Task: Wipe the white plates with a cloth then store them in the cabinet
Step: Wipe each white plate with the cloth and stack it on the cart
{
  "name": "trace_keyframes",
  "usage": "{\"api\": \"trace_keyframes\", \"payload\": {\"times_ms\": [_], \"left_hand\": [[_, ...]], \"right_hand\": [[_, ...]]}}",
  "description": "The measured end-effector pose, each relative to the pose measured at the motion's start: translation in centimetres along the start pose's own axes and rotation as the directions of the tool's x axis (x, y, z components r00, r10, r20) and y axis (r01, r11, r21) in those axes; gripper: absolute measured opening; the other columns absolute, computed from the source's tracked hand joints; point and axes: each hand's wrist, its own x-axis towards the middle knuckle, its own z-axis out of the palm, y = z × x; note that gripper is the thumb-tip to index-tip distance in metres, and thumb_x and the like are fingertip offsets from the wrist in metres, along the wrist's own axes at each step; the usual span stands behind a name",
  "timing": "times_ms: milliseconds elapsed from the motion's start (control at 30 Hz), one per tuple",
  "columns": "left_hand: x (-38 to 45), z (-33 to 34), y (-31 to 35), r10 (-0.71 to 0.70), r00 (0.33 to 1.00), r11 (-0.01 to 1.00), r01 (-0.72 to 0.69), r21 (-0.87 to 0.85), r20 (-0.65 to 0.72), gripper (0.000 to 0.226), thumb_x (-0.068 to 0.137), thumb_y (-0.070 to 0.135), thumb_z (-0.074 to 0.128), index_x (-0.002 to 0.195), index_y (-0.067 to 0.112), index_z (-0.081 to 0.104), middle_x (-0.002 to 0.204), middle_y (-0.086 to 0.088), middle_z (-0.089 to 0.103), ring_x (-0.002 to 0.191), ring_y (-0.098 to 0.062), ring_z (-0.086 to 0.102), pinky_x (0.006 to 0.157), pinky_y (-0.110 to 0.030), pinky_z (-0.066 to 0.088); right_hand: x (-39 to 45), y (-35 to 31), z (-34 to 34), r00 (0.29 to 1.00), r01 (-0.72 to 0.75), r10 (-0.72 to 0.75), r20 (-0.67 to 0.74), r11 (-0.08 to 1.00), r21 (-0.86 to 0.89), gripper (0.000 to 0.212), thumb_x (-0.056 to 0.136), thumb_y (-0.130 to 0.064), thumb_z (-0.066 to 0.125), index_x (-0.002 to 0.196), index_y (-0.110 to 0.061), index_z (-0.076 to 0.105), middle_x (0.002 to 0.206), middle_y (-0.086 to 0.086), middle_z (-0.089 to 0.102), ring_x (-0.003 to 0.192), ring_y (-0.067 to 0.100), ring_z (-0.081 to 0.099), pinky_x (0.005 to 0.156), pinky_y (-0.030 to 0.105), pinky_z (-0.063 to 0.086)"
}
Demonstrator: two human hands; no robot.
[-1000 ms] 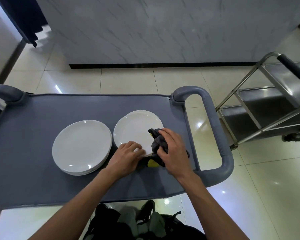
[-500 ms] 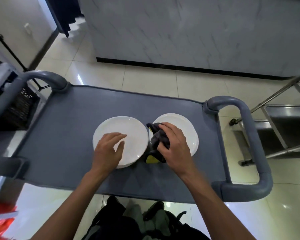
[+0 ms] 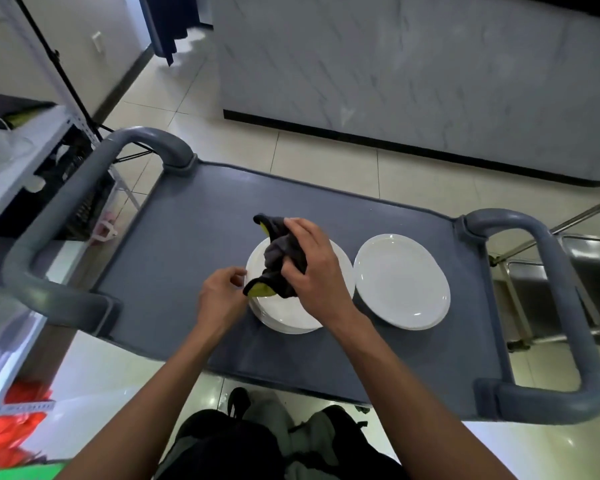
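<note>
Grey cloth (image 3: 283, 258), bunched in the right hand (image 3: 314, 268), lies directly over the left plate stack (image 3: 291, 315), whose near-left rim the left hand (image 3: 222, 294) pinches.

Glossy cream tile floor (image 3: 326, 157); grey marble counter (image 3: 413, 71); steel trolley (image 3: 568, 271) right.

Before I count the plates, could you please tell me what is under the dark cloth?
Under the dark grey cloth with yellow lining, bunched in the right hand, lies the left stack of round white plates. Its middle is covered, so whether it is clean cannot be seen.
</note>
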Motion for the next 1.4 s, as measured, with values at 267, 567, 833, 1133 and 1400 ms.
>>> {"api": "trace_keyframes", "payload": {"times_ms": [267,567,833,1133,1400], "left_hand": [[0.6,0.4,0.4,-0.066,0.996,0.997,0.067,-0.024,0.052,0.022,0.076,0.035,0.081,0.089,0.029,0.065,0.079,0.012,0.066,0.078,-0.011,0.065,0.069,-0.029,0.047],[1.6,0.5,0.8,-0.157,0.979,0.983,0.168,-0.076,0.132,0.02,0.076,0.024,0.08,0.087,0.025,0.063,0.078,0.008,0.069,0.077,-0.01,0.066,0.066,-0.027,0.049],[2.3,0.1,2.0,-0.229,0.922,0.898,0.324,-0.299,0.313,0.011,0.085,0.001,0.069,0.09,0.003,0.06,0.076,-0.019,0.07,0.055,-0.027,0.065,0.053,-0.035,0.056],[2.8,-0.6,3.4,-0.215,0.856,0.803,0.429,-0.415,0.47,0.013,0.094,-0.006,0.054,0.102,0.004,0.052,0.088,-0.018,0.065,0.062,-0.022,0.067,0.044,-0.028,0.052],[2.8,-1.3,3.9,-0.116,0.837,0.837,0.372,-0.401,0.534,0.037,0.093,-0.011,0.046,0.113,0.012,0.066,0.095,-0.013,0.073,0.07,-0.021,0.073,0.053,-0.034,0.057]], "right_hand": [[-2.8,3.0,0.8,0.985,-0.129,0.146,0.096,0.978,-0.162,0.064,0.083,0.0,0.061,0.145,-0.009,0.049,0.146,0.007,0.047,0.136,0.023,0.041,0.119,0.036,0.03],[-3.1,4.7,1.3,0.932,-0.206,0.314,0.181,0.87,-0.449,0.067,0.093,-0.033,0.058,0.154,-0.021,0.034,0.162,-0.002,0.026,0.146,0.022,0.026,0.117,0.045,0.03],[-4.6,5.3,2.0,0.947,-0.167,0.263,0.186,0.894,-0.415,0.082,0.089,-0.047,0.062,0.157,-0.024,0.023,0.164,-0.006,0.017,0.151,0.022,0.017,0.121,0.046,0.023],[-4.5,5.0,2.7,0.98,-0.086,0.139,0.143,0.941,-0.326,0.066,0.091,-0.025,0.065,0.151,-0.017,0.039,0.16,0.004,0.03,0.144,0.027,0.031,0.116,0.048,0.03],[-4.8,5.8,1.7,0.956,-0.005,0.094,0.278,0.953,-0.302,0.087,0.084,-0.065,0.062,0.156,-0.031,0.027,0.165,-0.006,0.015,0.15,0.019,0.017,0.119,0.045,0.025]]}}
